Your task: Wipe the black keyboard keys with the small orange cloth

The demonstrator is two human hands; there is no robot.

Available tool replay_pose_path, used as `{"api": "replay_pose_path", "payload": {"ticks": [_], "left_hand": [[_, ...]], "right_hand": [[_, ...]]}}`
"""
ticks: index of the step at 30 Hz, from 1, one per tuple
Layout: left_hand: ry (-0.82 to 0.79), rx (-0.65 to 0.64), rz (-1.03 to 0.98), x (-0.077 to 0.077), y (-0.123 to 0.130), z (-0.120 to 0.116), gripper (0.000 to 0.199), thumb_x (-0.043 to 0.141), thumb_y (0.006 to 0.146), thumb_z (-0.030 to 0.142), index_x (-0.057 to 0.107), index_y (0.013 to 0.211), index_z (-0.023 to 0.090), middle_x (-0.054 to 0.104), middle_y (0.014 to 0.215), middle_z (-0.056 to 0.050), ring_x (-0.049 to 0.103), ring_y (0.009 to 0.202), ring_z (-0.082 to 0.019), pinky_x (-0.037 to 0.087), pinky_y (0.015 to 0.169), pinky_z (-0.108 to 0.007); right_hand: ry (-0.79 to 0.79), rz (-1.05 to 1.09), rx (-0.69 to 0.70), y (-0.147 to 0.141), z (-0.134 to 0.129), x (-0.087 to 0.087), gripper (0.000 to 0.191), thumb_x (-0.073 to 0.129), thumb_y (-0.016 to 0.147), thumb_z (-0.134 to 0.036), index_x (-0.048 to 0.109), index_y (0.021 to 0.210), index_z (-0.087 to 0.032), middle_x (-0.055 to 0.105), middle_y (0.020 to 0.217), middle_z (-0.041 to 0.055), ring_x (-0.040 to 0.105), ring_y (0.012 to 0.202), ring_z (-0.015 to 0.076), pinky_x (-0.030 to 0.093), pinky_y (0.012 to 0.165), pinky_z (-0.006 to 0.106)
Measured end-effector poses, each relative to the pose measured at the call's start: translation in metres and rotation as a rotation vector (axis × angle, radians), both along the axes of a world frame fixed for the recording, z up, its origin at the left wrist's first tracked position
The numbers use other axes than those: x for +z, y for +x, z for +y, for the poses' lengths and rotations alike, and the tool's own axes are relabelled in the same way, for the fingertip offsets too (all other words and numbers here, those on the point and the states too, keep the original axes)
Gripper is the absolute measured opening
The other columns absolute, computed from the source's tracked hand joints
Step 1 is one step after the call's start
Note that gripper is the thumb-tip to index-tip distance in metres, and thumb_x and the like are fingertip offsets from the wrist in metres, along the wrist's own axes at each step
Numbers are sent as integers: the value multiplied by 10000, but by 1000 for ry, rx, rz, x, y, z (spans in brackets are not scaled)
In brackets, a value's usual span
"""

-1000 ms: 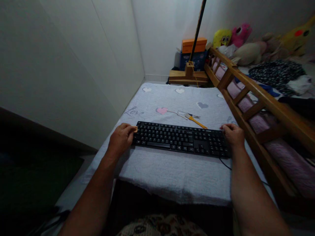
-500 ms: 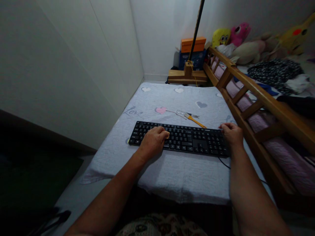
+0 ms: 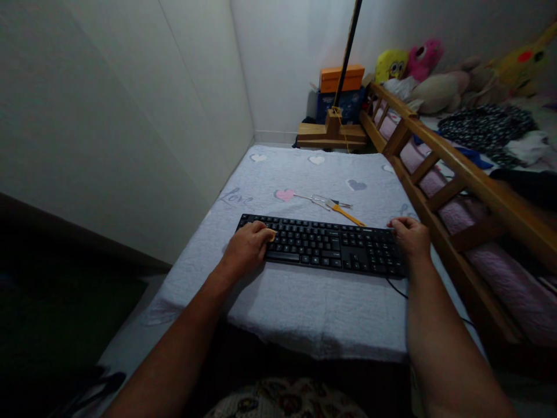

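So closest to you, at the bottom of the view, there's some patterned fabric, and just past that the near edge of the pale cloth you've got spread out in front of you. A thin black cable lies on it, down by your right forearm.

Next up is the black keyboard, flat on the cloth and crossways to you, spacebar side towards you. Your left hand is over its left end, with a small tan piece pinched between thumb and fingers, right down at the keys. Can't make out what that piece actually is, sorry. Your right hand is at the other end by the number pad, fingers curled in near the far right corner. Honestly can't tell if it's gripping the keyboard or just resting against it.

Just beyond the keyboard you've got a brush with a yellow handle lying at a slant, handle end right by the keyboard's far edge. Some thin metal tools are bunched up with its bristle end, near the pink heart printed on the cloth. Wooden bed rail runs along your right, and way at the back an orange box sits on a dark blue one.
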State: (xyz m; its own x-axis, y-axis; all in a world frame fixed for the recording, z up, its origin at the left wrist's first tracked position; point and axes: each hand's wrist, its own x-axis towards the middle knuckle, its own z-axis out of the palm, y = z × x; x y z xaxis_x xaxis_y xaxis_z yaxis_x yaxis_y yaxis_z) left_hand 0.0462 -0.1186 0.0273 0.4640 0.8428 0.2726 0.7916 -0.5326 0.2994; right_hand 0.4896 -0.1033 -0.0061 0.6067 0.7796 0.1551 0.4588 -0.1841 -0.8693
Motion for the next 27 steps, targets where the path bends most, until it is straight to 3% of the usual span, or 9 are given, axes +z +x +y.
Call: {"api": "replay_pose_path", "payload": {"ticks": [13,27], "left_hand": [[1,157,-7,-3,-54,1,277,503,890,191,745,1023,206,692,1072,-90,631,1002,-245,536,924,-389],[42,278,29,-1,-74,0,257,518,878,193,755,976,205,683,1013,-102,633,972,-256,543,916,-416]], "right_hand": [[-39,-1,-8,-1,-1,1,202,632,650,-379,707,707,-200,637,623,6,564,598,176,435,607,307],[-14,-20,1,6,1,-7,219,645,656,-391,722,709,-193,673,641,22,574,596,174,430,572,289]]}}
